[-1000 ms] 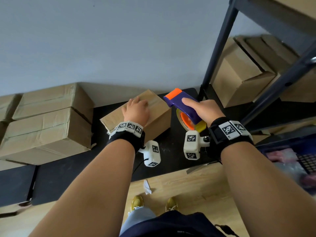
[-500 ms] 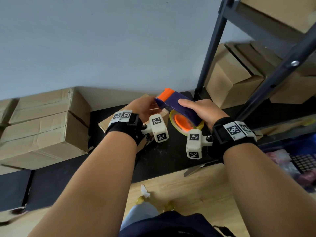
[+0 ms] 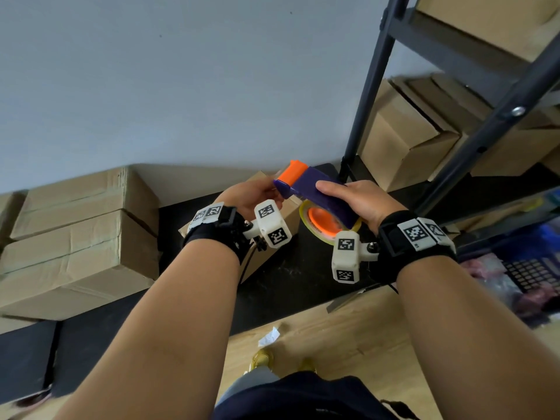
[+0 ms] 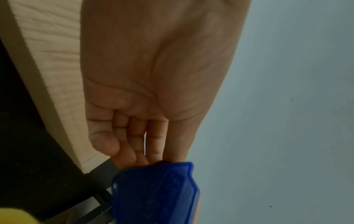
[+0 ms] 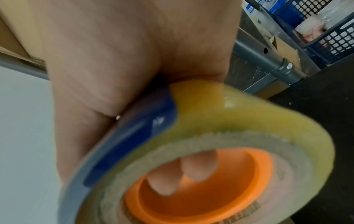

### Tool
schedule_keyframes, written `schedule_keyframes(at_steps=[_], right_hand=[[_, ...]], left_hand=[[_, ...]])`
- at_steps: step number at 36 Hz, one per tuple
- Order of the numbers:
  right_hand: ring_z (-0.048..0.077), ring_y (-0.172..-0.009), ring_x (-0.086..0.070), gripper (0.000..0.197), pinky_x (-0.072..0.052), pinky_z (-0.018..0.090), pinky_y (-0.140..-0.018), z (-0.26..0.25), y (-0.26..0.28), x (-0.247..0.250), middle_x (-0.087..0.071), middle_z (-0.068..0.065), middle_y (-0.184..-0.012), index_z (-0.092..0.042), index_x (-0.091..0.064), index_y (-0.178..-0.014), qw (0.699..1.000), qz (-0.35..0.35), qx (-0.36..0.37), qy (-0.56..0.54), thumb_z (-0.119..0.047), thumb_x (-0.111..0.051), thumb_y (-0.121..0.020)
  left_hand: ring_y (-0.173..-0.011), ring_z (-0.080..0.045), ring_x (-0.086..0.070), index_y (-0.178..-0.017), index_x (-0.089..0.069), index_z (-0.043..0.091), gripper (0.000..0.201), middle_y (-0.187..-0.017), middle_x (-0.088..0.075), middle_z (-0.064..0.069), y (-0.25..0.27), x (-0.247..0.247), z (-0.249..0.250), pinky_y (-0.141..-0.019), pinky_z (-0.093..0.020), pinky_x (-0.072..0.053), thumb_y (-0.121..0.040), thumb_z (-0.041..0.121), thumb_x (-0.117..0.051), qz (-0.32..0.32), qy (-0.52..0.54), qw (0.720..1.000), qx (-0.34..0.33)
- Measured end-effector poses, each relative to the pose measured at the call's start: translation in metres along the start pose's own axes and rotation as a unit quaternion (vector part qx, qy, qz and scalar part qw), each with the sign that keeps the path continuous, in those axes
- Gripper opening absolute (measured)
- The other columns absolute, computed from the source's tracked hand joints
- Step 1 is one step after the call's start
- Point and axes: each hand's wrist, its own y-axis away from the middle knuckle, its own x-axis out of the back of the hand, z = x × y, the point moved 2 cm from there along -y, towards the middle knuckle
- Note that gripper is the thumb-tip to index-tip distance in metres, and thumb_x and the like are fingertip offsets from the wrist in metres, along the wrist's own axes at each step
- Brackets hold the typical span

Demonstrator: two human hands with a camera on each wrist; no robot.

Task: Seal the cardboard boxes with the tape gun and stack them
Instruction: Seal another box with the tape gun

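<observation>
A purple tape gun with an orange tip and a yellowish tape roll is gripped by my right hand, lifted above the black table. In the right wrist view, fingertips show inside the roll's orange core, next to the blue body of the tape gun. My left hand is raised at the gun's front end. In the left wrist view the left hand has straight fingers, with their tips hidden behind the tape gun. A small cardboard box lies on the table beneath both hands, mostly hidden.
Two larger cardboard boxes are stacked at the table's left. A dark metal rack on the right holds more boxes. A blue mesh basket sits low on the right. A paper scrap lies on the wooden floor.
My left hand has lifted off the small box and turned palm-up to the tape gun's front end. The right hand has raised the gun slightly.
</observation>
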Motion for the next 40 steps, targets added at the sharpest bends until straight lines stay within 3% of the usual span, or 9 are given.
schedule_keyframes(at_steps=[3,8,13,19,25,27,31,36,40], right_hand=[[0.028,-0.083,-0.071,0.069,-0.052,0.048,-0.095,-0.001,0.0,-0.004,-0.077,0.009,-0.084,-0.008,-0.077,-0.09,1.0,0.002,-0.003,-0.007,-0.069,-0.075,-0.06],[0.03,-0.094,-0.072,0.063,-0.051,0.047,-0.099,-0.005,0.003,-0.009,-0.078,0.007,-0.088,-0.009,-0.076,-0.094,1.0,0.001,-0.008,-0.005,-0.067,-0.074,-0.069],[0.03,-0.095,-0.073,0.061,-0.05,0.049,-0.102,-0.008,0.005,-0.012,-0.078,0.008,-0.091,-0.007,-0.076,-0.097,1.0,0.007,-0.022,-0.019,-0.063,-0.075,-0.072],[0.028,-0.095,-0.073,0.077,-0.049,0.05,-0.103,-0.005,0.005,-0.018,-0.078,0.008,-0.09,-0.008,-0.077,-0.096,0.999,0.019,-0.031,-0.02,-0.074,-0.074,-0.056],[0.03,-0.095,-0.072,0.081,-0.049,0.051,-0.104,-0.005,0.007,-0.018,-0.078,0.008,-0.09,-0.008,-0.077,-0.095,0.999,0.027,-0.038,-0.024,-0.076,-0.074,-0.051],[0.031,-0.096,-0.072,0.078,-0.049,0.051,-0.103,-0.004,0.008,-0.018,-0.078,0.008,-0.09,-0.008,-0.077,-0.095,0.999,0.031,-0.039,-0.021,-0.075,-0.074,-0.054],[0.03,-0.097,-0.072,0.066,-0.049,0.05,-0.103,-0.005,0.011,-0.017,-0.078,0.009,-0.092,-0.008,-0.076,-0.097,0.999,0.032,-0.041,-0.014,-0.068,-0.072,-0.069],[0.032,-0.095,-0.072,0.074,-0.051,0.048,-0.101,-0.005,0.012,-0.017,-0.078,0.01,-0.091,-0.006,-0.076,-0.098,0.998,0.037,-0.041,-0.01,-0.07,-0.074,-0.063],[0.02,-0.074,-0.07,0.058,-0.054,0.03,-0.074,-0.003,0.013,-0.016,-0.077,0.014,-0.09,-0.002,-0.074,-0.097,0.998,0.045,-0.038,-0.012,-0.057,-0.072,-0.08]], left_hand=[[-0.055,-0.011,-0.048,-0.084,-0.06,0.004,0.02,-0.066,-0.056,-0.005,0.001,0.002,0.003,-0.058,-0.021,-0.046,-0.093,0.021,-0.059,0.001,0.01,1.0,0.012],[-0.058,-0.011,-0.046,-0.075,-0.064,0.002,0.024,-0.066,-0.05,-0.004,-0.002,0.005,0.005,-0.061,-0.021,-0.04,-0.094,0.013,-0.055,0.001,-0.066,0.997,0.04],[-0.053,-0.012,-0.048,-0.083,-0.059,0.002,0.017,-0.067,-0.049,-0.005,-0.003,0.008,0.01,-0.048,-0.021,-0.047,-0.095,0.014,-0.055,0.003,-0.068,0.997,0.04],[-0.05,-0.015,-0.049,-0.091,-0.055,0.001,0.014,-0.07,-0.049,-0.006,-0.001,0.005,0.011,-0.042,-0.019,-0.045,-0.098,0.011,-0.048,-0.008,-0.058,0.998,0.031],[-0.061,-0.02,-0.047,-0.092,-0.056,-0.002,0.051,-0.073,-0.053,-0.012,-0.009,0.006,0.013,-0.057,-0.028,-0.042,-0.103,0.042,-0.033,-0.017,-0.042,0.998,0.049],[-0.06,-0.02,-0.05,-0.09,-0.058,0.0,0.053,-0.068,-0.056,-0.011,-0.008,0.008,0.015,-0.052,-0.026,-0.047,-0.1,0.047,-0.039,-0.027,-0.054,0.996,0.062],[-0.053,-0.015,-0.05,-0.085,-0.061,0.004,0.03,-0.066,-0.055,-0.006,-0.004,0.008,0.014,-0.046,-0.02,-0.047,-0.096,0.031,-0.054,-0.03,-0.073,0.995,0.058],[-0.048,-0.012,-0.046,-0.081,-0.057,0.004,0.013,-0.058,-0.052,-0.004,-0.015,0.01,0.014,-0.057,-0.025,-0.038,-0.092,0.01,-0.058,0.007,-0.12,0.991,0.054],[-0.052,-0.01,-0.04,-0.069,-0.054,0.004,0.027,-0.055,-0.051,-0.003,-0.021,0.003,0.019,-0.047,-0.017,-0.034,-0.096,0.002,-0.049,0.051,-0.175,0.983,-0.019]])
